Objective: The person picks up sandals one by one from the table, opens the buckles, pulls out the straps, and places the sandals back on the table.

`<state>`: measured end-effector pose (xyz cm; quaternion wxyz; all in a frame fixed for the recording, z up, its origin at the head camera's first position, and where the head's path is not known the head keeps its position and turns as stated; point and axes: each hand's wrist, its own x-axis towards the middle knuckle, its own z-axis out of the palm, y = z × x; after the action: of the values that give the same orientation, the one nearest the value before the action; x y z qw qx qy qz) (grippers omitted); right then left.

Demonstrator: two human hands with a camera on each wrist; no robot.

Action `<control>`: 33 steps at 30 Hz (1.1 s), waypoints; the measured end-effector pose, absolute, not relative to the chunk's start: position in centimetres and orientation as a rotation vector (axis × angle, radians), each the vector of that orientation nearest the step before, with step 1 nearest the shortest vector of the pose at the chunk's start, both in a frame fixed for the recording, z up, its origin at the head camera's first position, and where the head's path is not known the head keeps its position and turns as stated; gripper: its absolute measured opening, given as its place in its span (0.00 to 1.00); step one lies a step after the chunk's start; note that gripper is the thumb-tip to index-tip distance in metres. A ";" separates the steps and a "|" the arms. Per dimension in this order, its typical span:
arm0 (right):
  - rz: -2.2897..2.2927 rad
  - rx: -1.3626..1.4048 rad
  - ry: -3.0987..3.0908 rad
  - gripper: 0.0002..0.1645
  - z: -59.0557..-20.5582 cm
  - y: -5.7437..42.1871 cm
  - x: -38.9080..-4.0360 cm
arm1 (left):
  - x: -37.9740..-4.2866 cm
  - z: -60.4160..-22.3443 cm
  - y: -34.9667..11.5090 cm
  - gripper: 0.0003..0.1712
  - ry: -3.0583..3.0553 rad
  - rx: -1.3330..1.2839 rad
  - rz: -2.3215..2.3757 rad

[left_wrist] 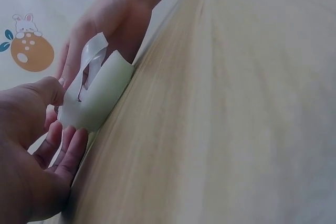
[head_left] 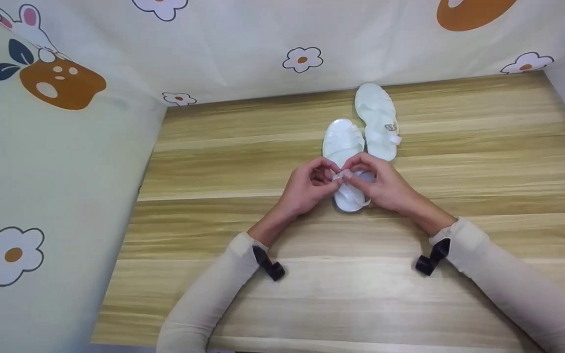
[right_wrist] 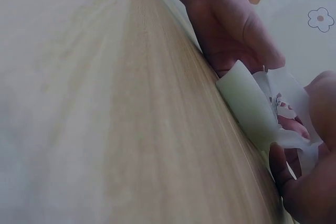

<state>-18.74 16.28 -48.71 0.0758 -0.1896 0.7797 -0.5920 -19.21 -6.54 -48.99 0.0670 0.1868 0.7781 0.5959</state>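
A white sandal (head_left: pixel 341 139) lies on the table with its toe pointing away, and both hands meet over its ankle part. My left hand (head_left: pixel 309 189) pinches the white ankle strap from the left, thumb and forefinger at the strap. From the right, my right hand (head_left: pixel 383 184) pinches the strap too, its fingertips almost touching the left ones. The sandal's heel (left_wrist: pixel 102 98) and a raised strap loop (left_wrist: pixel 94 48) show in the left wrist view. In the right wrist view the pale sole (right_wrist: pixel 247 103) rests on the table. Fingers hide the fastening itself.
A second white sandal (head_left: pixel 373 105) lies just behind and to the right, with a silvery buckle (head_left: pixel 390 127) on its strap. The wood-grain table (head_left: pixel 312 304) meets a printed cloth (head_left: pixel 243 49) at the back and left.
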 end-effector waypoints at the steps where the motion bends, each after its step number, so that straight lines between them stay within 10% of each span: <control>1: -1.780 -0.571 2.332 0.12 -48.7 16.3 -18.7 | -19.2 -49.0 -6.5 0.13 2.346 0.567 1.793; 33: -1.826 -0.518 2.347 0.14 -48.2 16.2 -18.5 | -19.4 -49.2 -6.7 0.13 2.372 0.578 1.747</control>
<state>-18.49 16.17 -48.22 0.0615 -0.1711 0.7760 -0.6039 -19.41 -6.67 -49.21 0.0697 0.1920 0.7881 0.5806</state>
